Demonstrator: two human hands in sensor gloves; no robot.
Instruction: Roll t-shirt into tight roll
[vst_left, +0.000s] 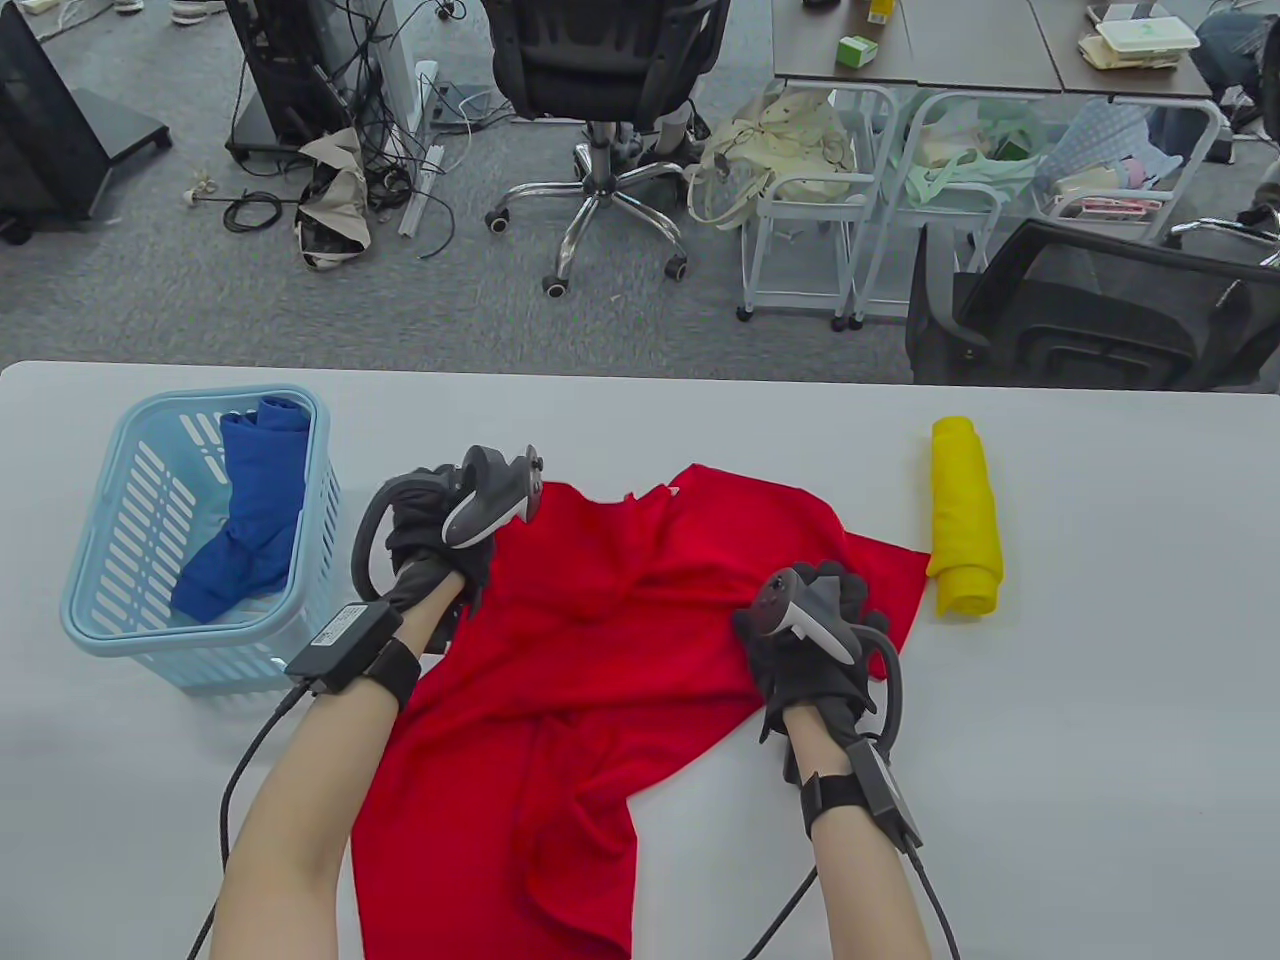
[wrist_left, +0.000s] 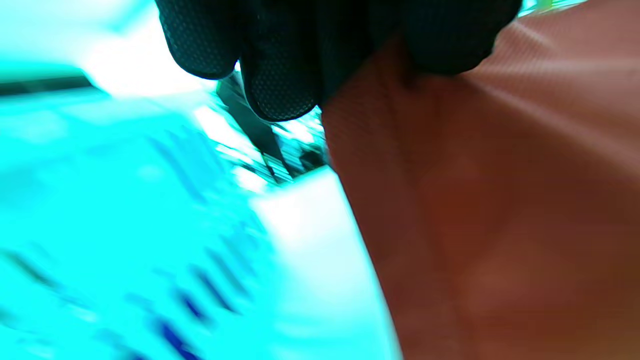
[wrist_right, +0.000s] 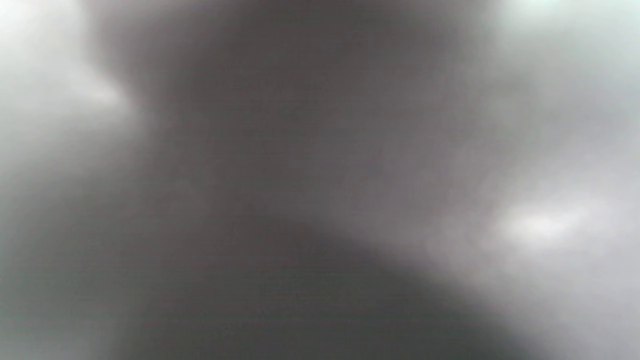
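White table (vst_left: 1100, 700) in an office, grey carpet beyond. Nearest the camera, a crumpled red fabric t-shirt (vst_left: 600, 640) lies spread across the table middle, unrolled, its lower part running off the near edge between the two forearms. Right hand (vst_left: 815, 650) in a black sensor glove sits on the shirt's right side, palm down; finger curl not visible, so grip cannot be told; right wrist view is a grey blur. Left hand (vst_left: 430, 550) in a black glove is at the shirt's left upper edge, fingers (wrist_left: 280, 75) curled and pinching the red cloth, seen close in the left wrist view. Left of it, a light blue slatted plastic basket (vst_left: 110, 610) holds a rumpled blue garment (vst_left: 250, 510). Right of the shirt, just beside its sleeve, a yellow rolled cloth (vst_left: 965, 520). Far back: black office chair (vst_left: 600, 60), white wire carts (vst_left: 850, 200), cables.
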